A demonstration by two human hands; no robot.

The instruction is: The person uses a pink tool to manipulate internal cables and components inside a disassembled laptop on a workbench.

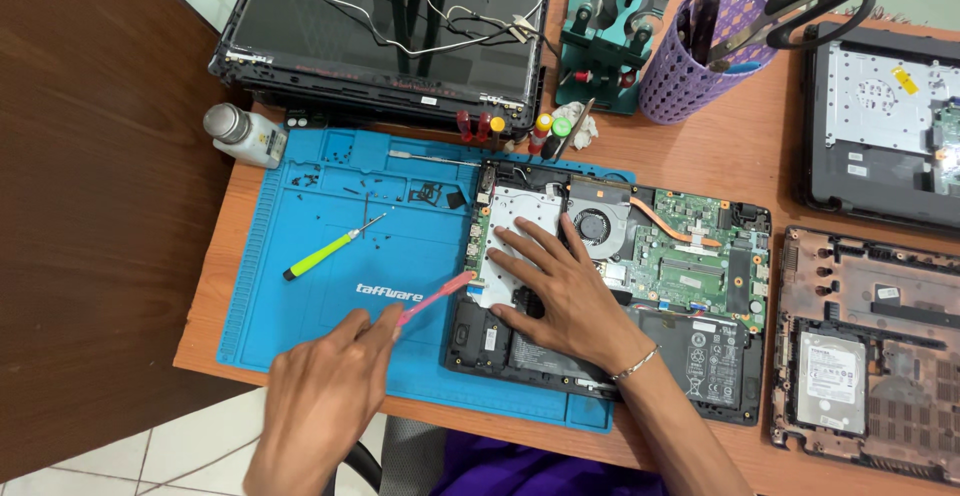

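Orange-brown desk (700, 146) fills most of the view, with dark wood-look flooring to the left and pale tiles at the near edge. On it lies a large blue repair mat (330, 256), and half on the mat sits the opened laptop base (620, 286), its green circuit board (690, 256), round fan (597, 224), copper heat pipe (665, 226) and black battery (690, 351) all exposed. Behind it a detached screen panel (385, 31) lies face up with loose wires across it; two more stripped laptop shells (880, 126) sit at the right, one holding a silver hard drive (828, 381).

Smaller items: a purple mesh cup (690, 76) with black scissors (815, 1), a teal holder (615, 31), a small white bottle (240, 136), and a yellow-green screwdriver (330, 253) on the mat among scattered tiny black screws (375, 221).

The right hand (565, 296) rests flat, fingers spread, pressing on a silver plate at the left end of the base. The left hand (325, 396) is closed around a pink pry tool (435, 298), whose tip meets the base's left edge near the side ports; whether it sits under the plate or only against it is hard to tell from this angle.

The risks, as I judge them: a slip of the pink tip could gouge the board or snag a ribbon cable nearby; too much leverage might crack the plastic frame; the pressing palm could flex the board; and a sweeping wrist could scatter the loose screws off the mat.
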